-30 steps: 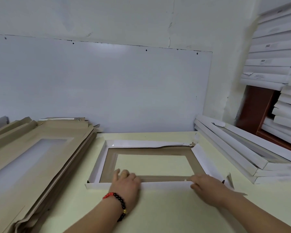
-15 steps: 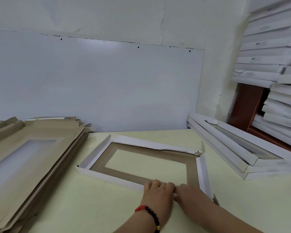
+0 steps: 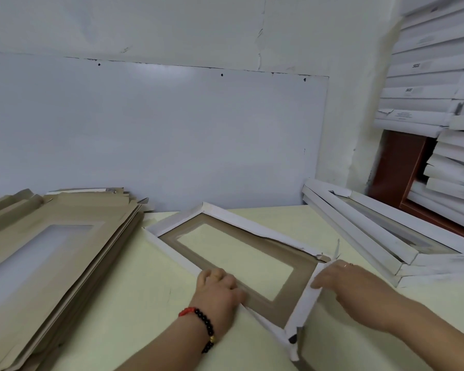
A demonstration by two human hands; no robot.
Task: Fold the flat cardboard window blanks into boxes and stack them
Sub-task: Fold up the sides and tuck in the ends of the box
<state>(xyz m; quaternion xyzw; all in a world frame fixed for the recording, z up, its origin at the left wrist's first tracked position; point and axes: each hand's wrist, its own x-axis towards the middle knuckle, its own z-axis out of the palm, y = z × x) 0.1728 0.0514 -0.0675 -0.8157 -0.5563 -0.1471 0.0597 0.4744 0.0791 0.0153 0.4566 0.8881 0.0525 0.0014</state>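
A half-folded window box lies at an angle on the pale yellow table. It has raised white walls and a brown inside around a rectangular opening. My left hand has its fingers curled over the near long wall. My right hand holds the short right wall, thumb on its inner face and fingers over its top edge. A loose tab sticks up at the far right corner.
A thick pile of flat brown blanks fills the table's left side. Folded white boxes are stacked at the right. Taller stacks of white boxes rise by a brown door frame. A grey wall panel backs the table.
The box has turned clockwise on the table. My right hand moved from the near wall to the short right wall, and my left hand shifted along the near long wall.
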